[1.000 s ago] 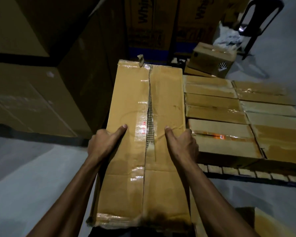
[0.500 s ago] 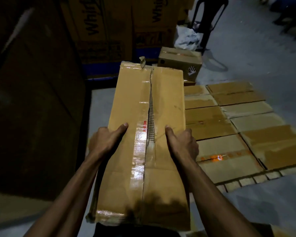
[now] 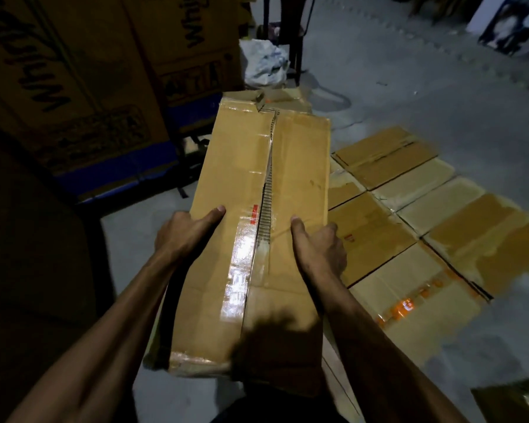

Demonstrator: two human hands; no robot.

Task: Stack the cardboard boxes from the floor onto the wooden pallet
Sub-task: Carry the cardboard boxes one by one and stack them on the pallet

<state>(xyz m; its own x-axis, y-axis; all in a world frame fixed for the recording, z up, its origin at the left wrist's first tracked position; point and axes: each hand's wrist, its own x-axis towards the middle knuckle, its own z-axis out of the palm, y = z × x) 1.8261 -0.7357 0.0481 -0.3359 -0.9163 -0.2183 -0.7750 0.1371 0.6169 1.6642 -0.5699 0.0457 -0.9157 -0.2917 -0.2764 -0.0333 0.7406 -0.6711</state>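
I carry a long brown cardboard box [image 3: 290, 178] lengthwise in front of me, its taped top seam split open. My left hand [image 3: 185, 232] grips its left edge with the thumb lying on top. My right hand [image 3: 319, 250] grips the right edge the same way. To the right and below lies a flat layer of several taped cardboard boxes [image 3: 434, 239], packed side by side. The pallet under them is not visible in this frame. Another small box [image 3: 284, 96] peeks out just beyond the far end of the carried box.
Tall printed appliance cartons [image 3: 83, 74] stand at the left and back left. A white plastic bag [image 3: 264, 64] and dark chair legs [image 3: 290, 35] are at the back. Grey concrete floor [image 3: 440, 87] spreads to the right. A box corner [image 3: 513, 401] shows at bottom right.
The view has swung to the right and the box has come with it. The layer of boxes now sits lower right, and the small box is mostly hidden behind the carried one. Both grips are unchanged.
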